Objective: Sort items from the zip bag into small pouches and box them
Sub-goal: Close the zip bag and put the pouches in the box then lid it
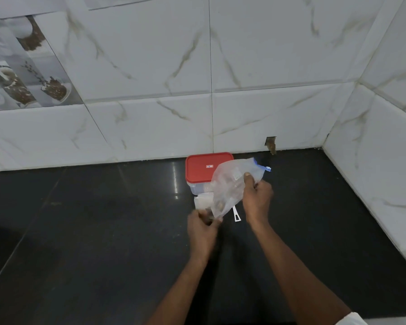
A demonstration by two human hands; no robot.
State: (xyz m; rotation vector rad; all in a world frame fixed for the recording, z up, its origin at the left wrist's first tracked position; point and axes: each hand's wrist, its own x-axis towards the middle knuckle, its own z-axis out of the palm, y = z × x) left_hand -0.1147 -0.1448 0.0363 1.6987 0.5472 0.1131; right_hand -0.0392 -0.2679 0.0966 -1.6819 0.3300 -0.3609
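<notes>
- Between the two hands, the zip bag [230, 184] hangs raised and tilted above the countertop [103, 231]. Its blue zip strip [261, 166] is at the far upper end, beyond the right thumb.
- Right hand [257, 200]: thumb and fingers are clamped on the bag's upper part, just below the strip.
- Left hand [202, 228]: fingers are curled about the bag's lower corner. Motion blur hides the exact hold.
- Dark items show through the plastic, gathered toward the left fingers. Their kind cannot be told.
- Step judged in hand: readying the bag for emptying. No sorting is evident yet, and the box [204, 167] stands beyond the fingers with its red lid on.
- Small pouches [203, 201] lie flat just past the left fingertips, against the box's near side. A white tool [236, 215] lies under the bag, between the two hands.
- Next move, as judged: the strip must be parted, which calls for one hand to shift up to it while the other steadies the bag. A pouch must also be picked up and the lid removed.
- Edges: the tiled wall [150, 127] stands close behind the box. A side wall [373, 160] closes off the right.
- Open room lies to the left of the left hand and toward the person.
</notes>
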